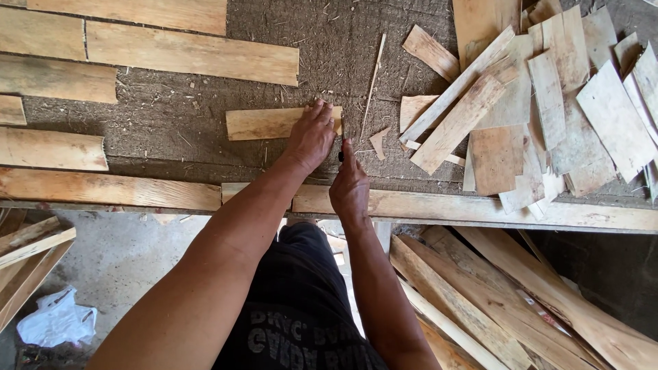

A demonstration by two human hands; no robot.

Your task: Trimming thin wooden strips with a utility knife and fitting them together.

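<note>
The left hand (312, 137) lies spread flat on a small wood strip (264, 123) on the bench (171, 116). Just right of the strip, the right hand (349, 188) has its grip pinched around a small dark tool (341, 152). Press firmly; cut slowly.

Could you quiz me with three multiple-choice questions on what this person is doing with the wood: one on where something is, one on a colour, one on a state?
1. Where is the jumbled heap of cut wood pieces?
A. right of the hands
B. left of the hands
C. on the floor

2. What colour is the crumpled bag on the floor?
A. black
B. white
C. red

3. How is the left hand?
A. lifted clear
B. closed into a fist
C. flat on a wood strip

Answers: 1 A, it fills the bench's right side. 2 B, plainly white. 3 C, palm pressed down on it.
</note>
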